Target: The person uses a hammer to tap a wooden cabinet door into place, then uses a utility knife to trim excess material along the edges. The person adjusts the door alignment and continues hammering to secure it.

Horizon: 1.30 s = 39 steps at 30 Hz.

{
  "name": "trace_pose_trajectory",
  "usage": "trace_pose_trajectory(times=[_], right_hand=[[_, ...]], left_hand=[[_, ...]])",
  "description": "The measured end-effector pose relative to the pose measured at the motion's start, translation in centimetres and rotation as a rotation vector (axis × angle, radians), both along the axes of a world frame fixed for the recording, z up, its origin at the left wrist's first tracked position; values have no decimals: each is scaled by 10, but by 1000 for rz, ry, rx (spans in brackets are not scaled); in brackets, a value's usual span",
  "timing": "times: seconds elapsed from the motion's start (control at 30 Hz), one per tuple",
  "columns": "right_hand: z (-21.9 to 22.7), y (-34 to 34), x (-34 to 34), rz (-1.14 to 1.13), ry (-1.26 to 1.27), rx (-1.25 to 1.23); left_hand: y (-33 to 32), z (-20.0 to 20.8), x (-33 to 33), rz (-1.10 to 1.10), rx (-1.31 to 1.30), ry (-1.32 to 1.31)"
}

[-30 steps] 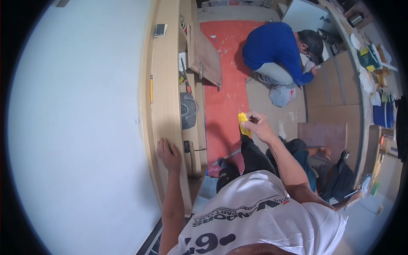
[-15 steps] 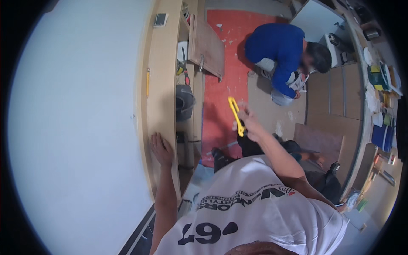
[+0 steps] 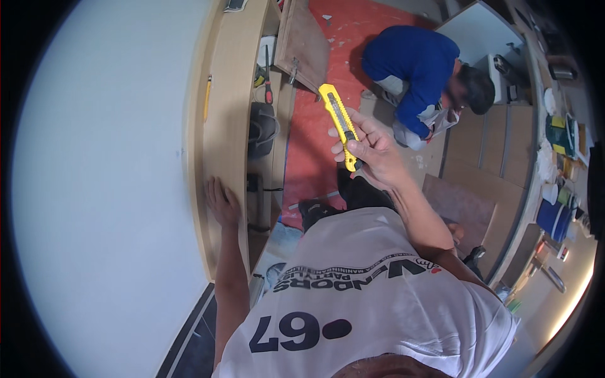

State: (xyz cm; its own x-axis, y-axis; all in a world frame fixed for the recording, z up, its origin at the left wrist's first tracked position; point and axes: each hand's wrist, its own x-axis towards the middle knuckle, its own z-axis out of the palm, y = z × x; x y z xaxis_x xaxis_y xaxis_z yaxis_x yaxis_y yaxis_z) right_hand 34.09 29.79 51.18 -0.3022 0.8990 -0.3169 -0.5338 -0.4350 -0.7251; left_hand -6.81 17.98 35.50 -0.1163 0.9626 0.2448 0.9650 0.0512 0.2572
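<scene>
A yellow snap-off utility knife (image 3: 339, 121) lies across the fingers of my right hand (image 3: 377, 151), the thumb pressing near its lower end. I see no blade sticking out. My left hand (image 3: 222, 200) rests flat, fingers stretched, on the pale wooden top (image 3: 227, 126) of a long cabinet against the white wall. Farther along that top lies a yellow pencil (image 3: 207, 98). Inside the cabinet, below the top, are a red-handled tool with a long dark shaft (image 3: 268, 91) and a dark grey, rounded object (image 3: 261, 129).
An open wooden cabinet door (image 3: 304, 44) juts out over the red floor sheet (image 3: 309, 151). Beyond my right hand a person in blue (image 3: 409, 72) crouches. Part of another person (image 3: 455, 232) shows beside my right arm. A cluttered counter (image 3: 547, 170) runs along the right.
My right hand has lifted the knife, bringing its flat side into clear view. My left hand stays on the wood, while the whole view has shifted slightly.
</scene>
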Motion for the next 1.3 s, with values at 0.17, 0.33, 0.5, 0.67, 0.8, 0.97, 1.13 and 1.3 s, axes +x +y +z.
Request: trace_pose_trajectory(times=[0.17,0.33,0.5,0.67,0.8,0.97,1.13,1.3], right_hand=[[-18,-3,-12,-23,-219,5],[-25,2,-17,-63,-366,-71],[-26,2,-13,-21,-464,-34],[-23,-10,-7,-76,-351,-13],[-26,-9,4,-44,-296,19],[-5,6,14,-27,-282,-33],[-21,40,26,3,-136,-35],[-26,102,28,78,-94,16]], left_hand=[[-1,-6,-5,40,-24,0],[1,-7,-6,20,-3,33],[-3,-16,-13,35,-41,14],[-4,-14,-11,34,-35,-3],[0,-12,-7,26,-45,17],[-2,-12,-8,41,-70,-20],[-1,-13,-10,74,-150,1],[0,-6,-8,112,-211,82]])
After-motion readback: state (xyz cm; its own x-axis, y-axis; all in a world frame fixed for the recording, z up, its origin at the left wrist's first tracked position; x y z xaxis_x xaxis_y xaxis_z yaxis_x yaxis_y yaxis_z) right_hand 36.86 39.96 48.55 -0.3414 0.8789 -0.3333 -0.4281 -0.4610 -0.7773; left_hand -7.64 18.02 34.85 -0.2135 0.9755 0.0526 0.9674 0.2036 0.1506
